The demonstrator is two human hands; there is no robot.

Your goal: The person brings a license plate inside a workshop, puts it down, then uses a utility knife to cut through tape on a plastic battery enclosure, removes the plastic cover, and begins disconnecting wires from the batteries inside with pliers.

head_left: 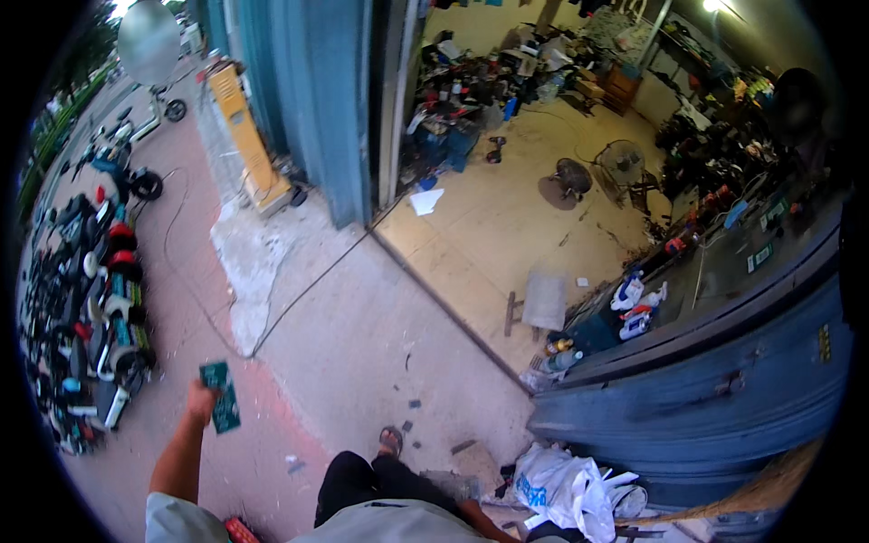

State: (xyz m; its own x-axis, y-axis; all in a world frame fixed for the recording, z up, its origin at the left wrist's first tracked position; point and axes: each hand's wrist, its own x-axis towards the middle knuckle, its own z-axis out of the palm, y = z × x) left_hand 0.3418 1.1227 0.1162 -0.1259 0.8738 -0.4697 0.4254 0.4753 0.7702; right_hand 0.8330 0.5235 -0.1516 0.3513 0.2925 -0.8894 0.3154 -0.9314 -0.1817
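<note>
My left hand [205, 398] is closed around the edge of a flat, dark green rectangular plate [222, 396] with pale markings. The arm stretches out to the left, and the plate hangs over the reddish pavement. Of my right arm, only a piece of bare forearm [480, 522] shows at the lower edge; the hand itself is out of sight. Close to that forearm sits a white plastic bag [557, 489] with blue print, bulging with contents.
A row of parked scooters [109, 308] lines the left. A cable [308, 291] crosses the pavement near a yellow metal cabinet [243, 127]. Inside the cluttered workshop stand a small stool [545, 301] and a fan [621, 163]. Blue metal doors [706, 389] flank its opening.
</note>
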